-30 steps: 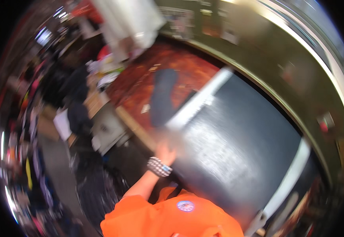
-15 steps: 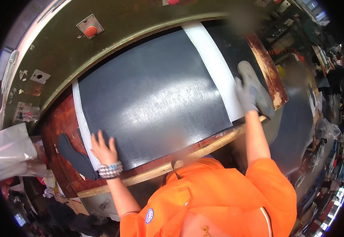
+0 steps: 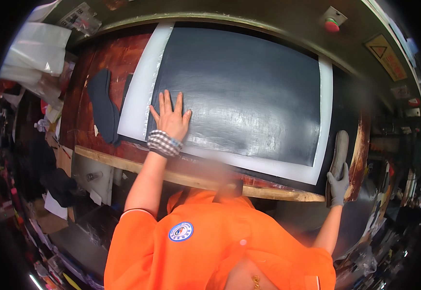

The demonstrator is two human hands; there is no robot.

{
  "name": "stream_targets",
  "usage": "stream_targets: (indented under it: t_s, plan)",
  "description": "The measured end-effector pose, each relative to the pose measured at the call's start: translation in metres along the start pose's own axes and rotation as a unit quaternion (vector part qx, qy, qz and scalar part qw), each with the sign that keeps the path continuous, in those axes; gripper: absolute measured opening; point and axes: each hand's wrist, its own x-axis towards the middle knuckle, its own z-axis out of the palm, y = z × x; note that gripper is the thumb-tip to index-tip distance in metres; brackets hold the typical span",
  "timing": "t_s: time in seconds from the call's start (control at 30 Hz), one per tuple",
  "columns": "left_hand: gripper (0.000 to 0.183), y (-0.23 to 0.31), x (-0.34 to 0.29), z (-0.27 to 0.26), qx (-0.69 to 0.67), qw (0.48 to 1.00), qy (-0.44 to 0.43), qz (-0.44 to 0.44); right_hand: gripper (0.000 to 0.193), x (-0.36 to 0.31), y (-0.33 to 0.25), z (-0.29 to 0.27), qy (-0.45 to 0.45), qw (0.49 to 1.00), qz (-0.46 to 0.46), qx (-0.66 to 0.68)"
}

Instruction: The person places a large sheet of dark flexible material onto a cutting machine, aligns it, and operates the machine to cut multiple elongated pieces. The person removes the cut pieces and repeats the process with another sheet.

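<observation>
Your left hand (image 3: 172,121) lies flat, palm down, on the left part of the black sheet (image 3: 249,92); its grip holds nothing, and the fingers are spread apart, pointing to the far side. The left forearm comes almost straight from the near side. Your gloved right hand (image 3: 337,186) is at the near right, with its grip clamped around the near part of the grey sole-shaped piece (image 3: 340,147). Whether this piece is raised from the surface (image 3: 128,53), I cannot tell. The black sheet lies on the white sheet (image 3: 135,106), in the middle of the surface.

Half a second ago, your left hand was at the sheet's left edge, and the right hand had its fingers stretched along the grey sole-shaped piece. Now a white strip also shows along the black sheet's near edge.
</observation>
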Motion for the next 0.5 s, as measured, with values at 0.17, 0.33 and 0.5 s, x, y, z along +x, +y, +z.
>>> stream_targets:
  t_s: [0.17,0.33,0.5]
  plan:
    - [0.049,-0.072,-0.006,-0.019,-0.174,0.983,0.039,0.046,0.058,-0.025,-0.096,-0.007,-0.043,0.842,0.196,0.501]
    - [0.048,-0.094,-0.012,0.0,-0.026,0.995,0.072,0.058,0.093,-0.065,-0.222,0.021,-0.12,0.743,0.117,0.648]
    - [0.049,-0.088,-0.01,-0.002,-0.058,0.995,0.078,0.033,0.087,-0.032,-0.362,0.095,-0.244,0.817,-0.022,0.522]
